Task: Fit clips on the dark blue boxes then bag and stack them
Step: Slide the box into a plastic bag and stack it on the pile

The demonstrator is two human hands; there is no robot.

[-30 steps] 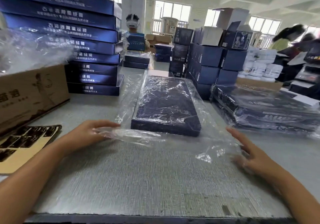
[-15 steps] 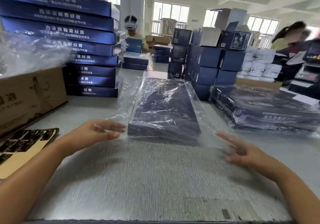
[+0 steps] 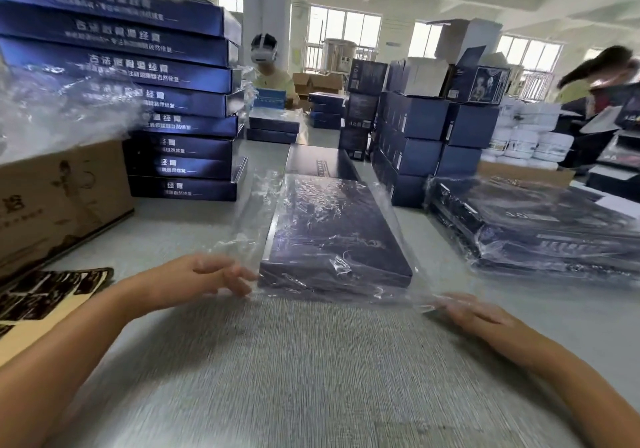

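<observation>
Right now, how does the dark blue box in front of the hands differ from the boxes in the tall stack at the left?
The dark blue box lies alone and flat on the table, inside a clear plastic bag whose near end both hands touch; the tall stack is many boxes piled up. The single box points its short end at the camera; the stacked ones show long printed sides. Both are dark blue and flat.

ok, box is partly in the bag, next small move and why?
Probably draw the clear bag further toward the far end: the dark blue box still pokes out there, uncovered. Left hand and right hand sit at the near corners.
</observation>
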